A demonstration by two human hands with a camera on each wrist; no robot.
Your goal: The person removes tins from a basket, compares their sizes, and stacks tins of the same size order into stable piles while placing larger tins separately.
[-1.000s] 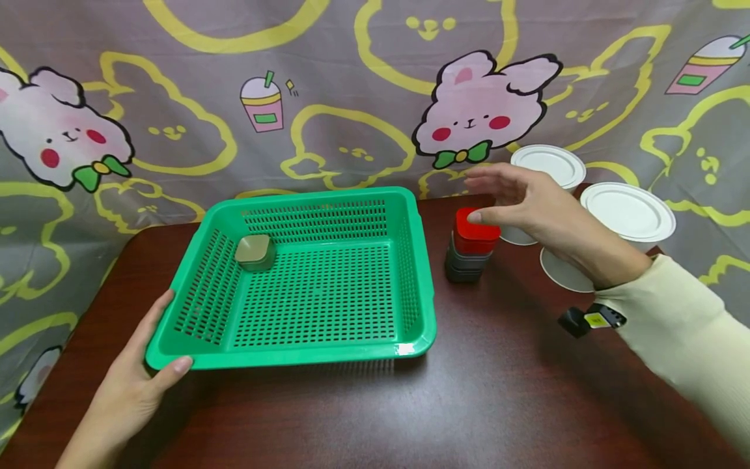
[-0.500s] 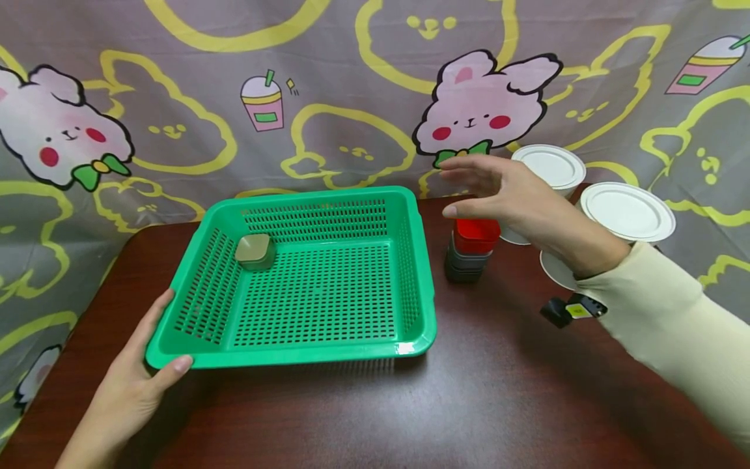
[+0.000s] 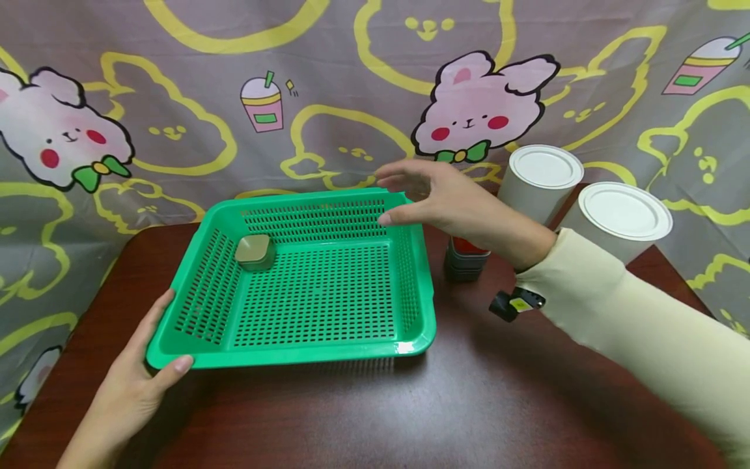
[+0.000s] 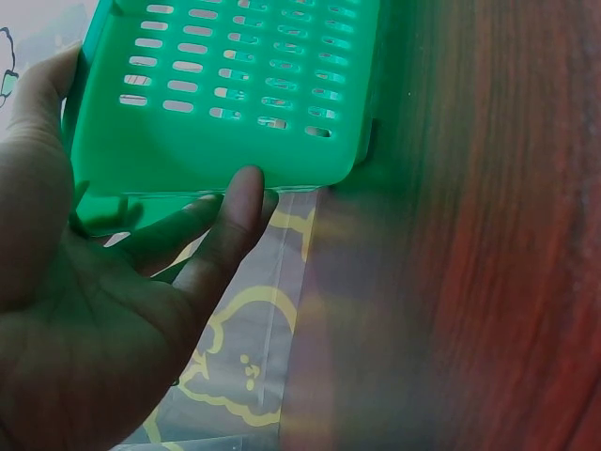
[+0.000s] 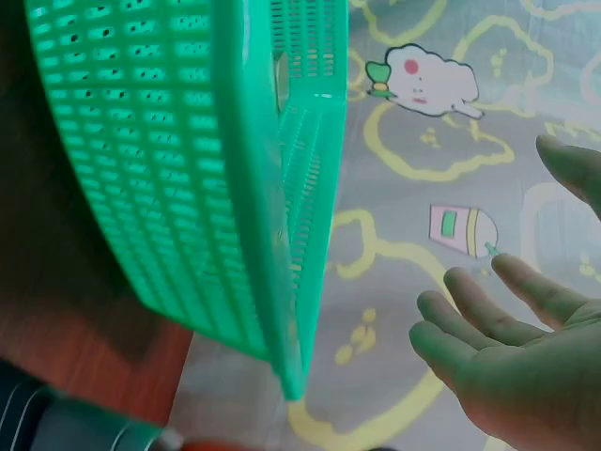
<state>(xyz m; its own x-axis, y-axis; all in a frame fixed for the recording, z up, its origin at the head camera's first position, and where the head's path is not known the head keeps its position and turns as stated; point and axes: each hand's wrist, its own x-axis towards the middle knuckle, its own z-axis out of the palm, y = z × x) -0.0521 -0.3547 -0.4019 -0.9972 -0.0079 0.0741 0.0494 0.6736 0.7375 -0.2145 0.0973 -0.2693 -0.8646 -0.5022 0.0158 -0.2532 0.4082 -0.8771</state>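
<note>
A green perforated plastic basket (image 3: 316,359) stands tilted toward me on the table. My left hand (image 3: 131,384) grips its near left corner, thumb over the rim; in the left wrist view the fingers (image 4: 225,235) reach the outer wall. Inside, at the back left, sits a small tan square box (image 3: 254,253). My right hand (image 3: 454,202) hovers with spread fingers over the basket's back right corner, holding nothing. Beneath the right forearm stands a stack of dark containers (image 3: 465,268) with a red one (image 3: 465,245) on top, partly hidden.
Two white lidded canisters (image 3: 545,169) (image 3: 625,212) stand at the back right, partly behind the right arm. A patterned cloth (image 3: 351,78) hangs along the back of the dark wooden table (image 3: 363,417).
My right hand has moved left, from above the red container to over the basket's back right corner, staying empty. The left hand and the basket have not moved.
</note>
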